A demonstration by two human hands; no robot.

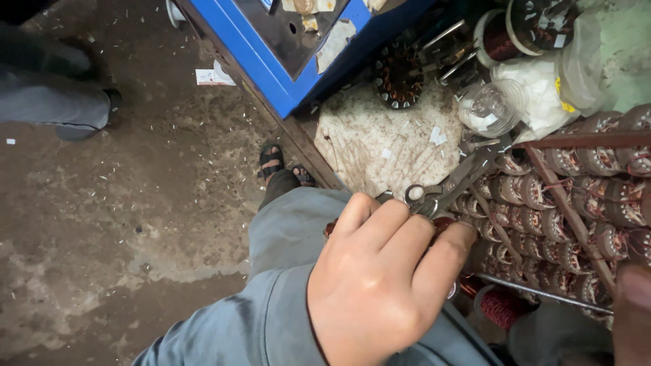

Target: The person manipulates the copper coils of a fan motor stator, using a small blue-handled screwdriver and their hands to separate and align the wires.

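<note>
My left hand (pixel 380 278) reaches in from the lower left in a grey sleeve, its back toward the camera. Its fingers are curled over a dark red wound part (pixel 442 224) that is mostly hidden under the hand. Metal scissors (pixel 441 190) lie just beyond the fingertips on a worn pale work surface (pixel 380 142), handles toward the hand. Whether the fingers touch them is unclear. My right hand (pixel 634 312) shows only as a blurred sliver at the bottom right edge.
Rows of copper-wound stators (pixel 569 203) fill the right side behind a rusty bar. A bare stator core (pixel 400 74), a clear plastic cup (pixel 491 108), a red wire spool (pixel 502 306) and a blue machine frame (pixel 271 61) stand around. Another person's leg (pixel 54 102) is upper left. My sandaled foot (pixel 271 159) rests on the concrete floor.
</note>
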